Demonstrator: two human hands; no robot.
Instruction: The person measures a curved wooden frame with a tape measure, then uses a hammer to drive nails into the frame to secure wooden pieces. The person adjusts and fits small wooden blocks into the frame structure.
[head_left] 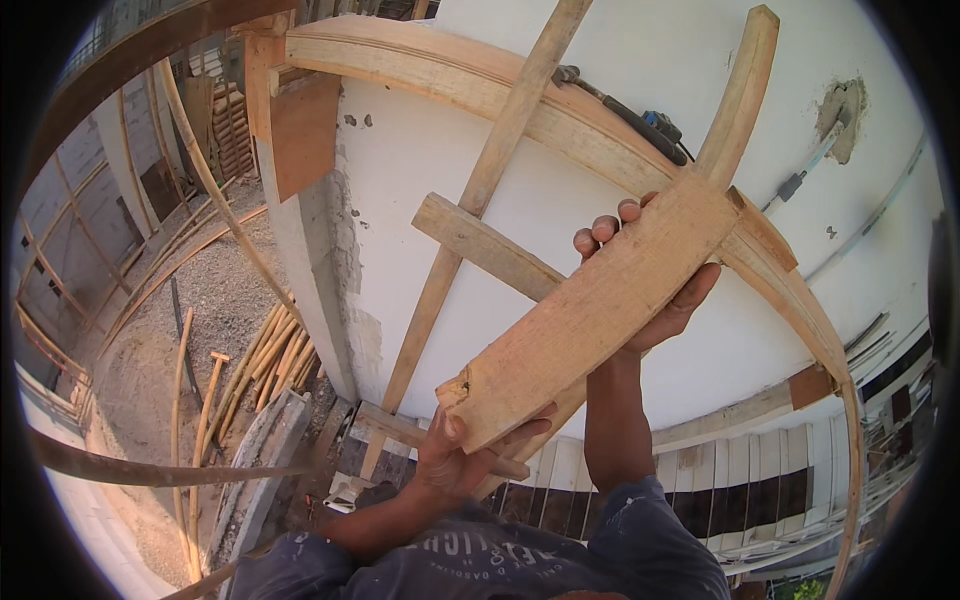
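Wooden board [590,310], short, thick and pale brown, lies slantwise across the middle of my view, held up in front of a white wall [400,150]. Its near end, at the lower left, is chipped at one corner.

I see both bare hands on it. The left hand [455,460] is curled partway closed around the near end, thumb at the end and fingers under the lower edge. The right hand [680,310] grips near the far end from behind, half closed, with fingertips showing past the upper edge and thumb along the lower.

Around the board stands rough timber framing. A slanting pole [430,310] rises on the left, met by a short crosspiece [490,245]. Beyond the far end, another timber [740,95] points upward. A long beam [420,65] runs across the wall, bent by the lens, and on it rests a dark-handled tool [635,125].

Farther off, at lower left, I make out a pile of poles [275,355] on gravelly ground [230,265].
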